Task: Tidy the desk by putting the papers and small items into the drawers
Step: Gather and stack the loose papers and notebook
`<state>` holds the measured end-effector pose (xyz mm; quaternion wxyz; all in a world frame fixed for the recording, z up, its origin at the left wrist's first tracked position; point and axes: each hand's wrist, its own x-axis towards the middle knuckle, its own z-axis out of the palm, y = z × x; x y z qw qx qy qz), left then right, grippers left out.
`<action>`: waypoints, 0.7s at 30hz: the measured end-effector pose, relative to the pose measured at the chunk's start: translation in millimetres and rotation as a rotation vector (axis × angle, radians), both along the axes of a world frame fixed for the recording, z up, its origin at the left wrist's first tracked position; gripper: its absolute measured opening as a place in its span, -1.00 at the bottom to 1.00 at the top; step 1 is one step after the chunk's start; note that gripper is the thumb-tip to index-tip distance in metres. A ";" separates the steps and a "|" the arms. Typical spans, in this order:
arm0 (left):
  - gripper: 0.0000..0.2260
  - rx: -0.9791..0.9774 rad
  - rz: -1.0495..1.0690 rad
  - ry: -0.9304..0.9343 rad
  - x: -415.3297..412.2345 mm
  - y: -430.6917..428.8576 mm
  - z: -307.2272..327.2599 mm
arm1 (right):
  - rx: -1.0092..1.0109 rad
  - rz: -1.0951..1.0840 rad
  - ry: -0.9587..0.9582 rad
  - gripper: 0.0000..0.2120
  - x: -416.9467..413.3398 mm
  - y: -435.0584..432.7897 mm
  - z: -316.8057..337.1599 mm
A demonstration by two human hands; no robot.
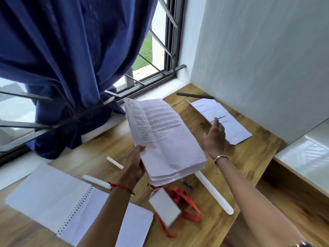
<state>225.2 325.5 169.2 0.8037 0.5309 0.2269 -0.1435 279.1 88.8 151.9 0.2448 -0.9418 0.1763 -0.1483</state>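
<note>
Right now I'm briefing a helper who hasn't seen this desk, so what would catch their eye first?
The thick paper stack, held up mid-frame in the left hand, with the open right hand reaching toward a loose sheet by the wall. Next, the big blue curtain knotted at the window, top left. Nearer, an open notebook lies bottom left beside a badge on a red lanyard.

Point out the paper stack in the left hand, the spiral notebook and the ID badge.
paper stack (165, 139): head view, middle of the printed top sheet.
spiral notebook (51, 195): head view, blank left page.
ID badge (164, 207): head view, centre of the white card.
</note>
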 end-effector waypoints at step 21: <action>-0.73 -0.034 0.042 0.047 17.8 -6.7 -15.3 | -0.167 -0.098 -0.102 -0.84 20.6 -37.8 -8.4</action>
